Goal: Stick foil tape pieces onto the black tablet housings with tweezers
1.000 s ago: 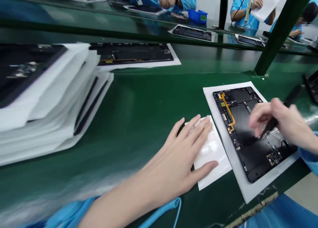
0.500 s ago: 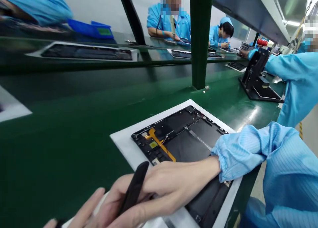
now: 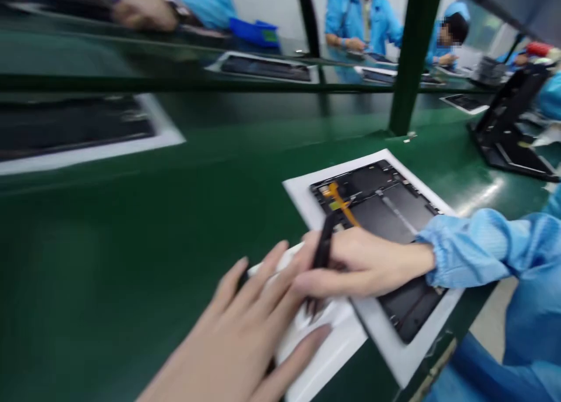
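Observation:
My left hand lies flat with fingers spread on a small white sheet at the near edge of the green belt. My right hand is closed round black tweezers, their tips pointing down onto that white sheet. Just right of it an opened black tablet with an orange flex cable rests on a white foam pad; my right wrist and blue sleeve cross over its lower part.
Another tablet on a white pad lies at the left. A green post rises behind the tablet. A black stand sits at the right. Other people in blue coats work across the far shelf.
The view has swung back left and down. My left hand shows fully on the white sheet again. My right hand with the tweezers has come over onto that sheet.

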A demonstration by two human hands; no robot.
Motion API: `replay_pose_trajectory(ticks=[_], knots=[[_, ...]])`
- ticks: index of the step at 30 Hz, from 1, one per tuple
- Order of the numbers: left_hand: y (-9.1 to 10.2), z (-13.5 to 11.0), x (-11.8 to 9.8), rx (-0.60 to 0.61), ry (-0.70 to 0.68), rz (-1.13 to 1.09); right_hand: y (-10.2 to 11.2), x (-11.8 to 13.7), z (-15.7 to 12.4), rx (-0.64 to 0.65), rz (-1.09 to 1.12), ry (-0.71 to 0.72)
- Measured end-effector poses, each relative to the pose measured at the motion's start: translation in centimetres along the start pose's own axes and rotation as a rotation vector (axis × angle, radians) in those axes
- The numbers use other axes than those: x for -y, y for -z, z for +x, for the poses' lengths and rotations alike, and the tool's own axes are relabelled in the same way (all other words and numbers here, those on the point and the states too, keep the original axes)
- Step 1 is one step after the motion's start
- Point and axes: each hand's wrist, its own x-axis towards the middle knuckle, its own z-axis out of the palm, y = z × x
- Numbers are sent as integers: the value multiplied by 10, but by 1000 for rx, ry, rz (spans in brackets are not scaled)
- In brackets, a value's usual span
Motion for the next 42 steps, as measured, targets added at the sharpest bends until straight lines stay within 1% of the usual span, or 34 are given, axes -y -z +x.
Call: replay_pose_trajectory(ticks=[1,2,3,6,8,11,16,19,24,26,31,36,42], knots=[[10,6,-11,74,4,25,-3,-1,-6,-44,-2,23],[18,12,-20,83,52,48,-5,-2,-10,-74,8,37],[24,18,-26,122,73,52,-7,-4,-13,-122,38,54],[35,29,-36,246,137,57,-12,-9,-16,-207,142,48],[38,30,-38,286,164,47,-14,-11,-16,-214,157,24],[38,28,-38,281,162,38,-14,-10,-15,-243,131,-2],[34,25,-37,206,129,56,-15,-8,-14,-294,92,-60],[32,25,-37,183,110,70,-15,-7,-12,-296,75,-61],[28,23,-38,104,109,90,-14,-7,-9,-279,41,-62],[29,23,-38,115,104,91,-14,-7,-10,-282,57,-73],[34,25,-38,190,117,50,-15,-5,-10,-282,70,-101],[36,25,-38,208,135,21,-13,-3,-6,-236,84,-142],[37,28,-38,225,132,19,-12,-3,-7,-248,142,-149]])
